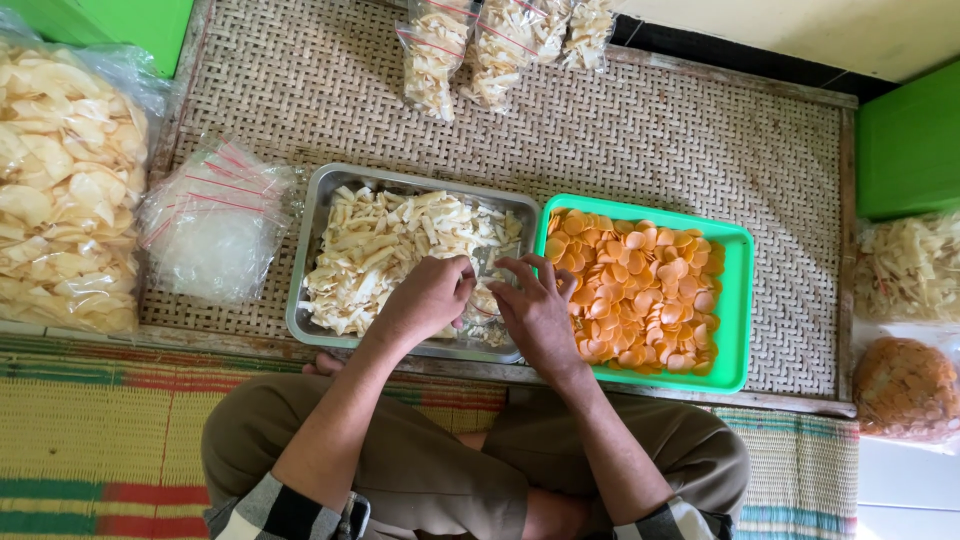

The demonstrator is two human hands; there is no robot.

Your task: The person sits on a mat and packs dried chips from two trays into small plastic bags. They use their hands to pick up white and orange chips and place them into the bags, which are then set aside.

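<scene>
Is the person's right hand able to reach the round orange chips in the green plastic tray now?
Probably yes: the right hand sits beside the green plastic tray, nothing covering the round orange chips.

The left hand (432, 295) and right hand (535, 310) cover the small clear bag (484, 290) between them, so its fill cannot be told. The top edge cuts off the filled bags (470, 50); the left edge crops the big sack of pale crackers (60, 190).
</scene>
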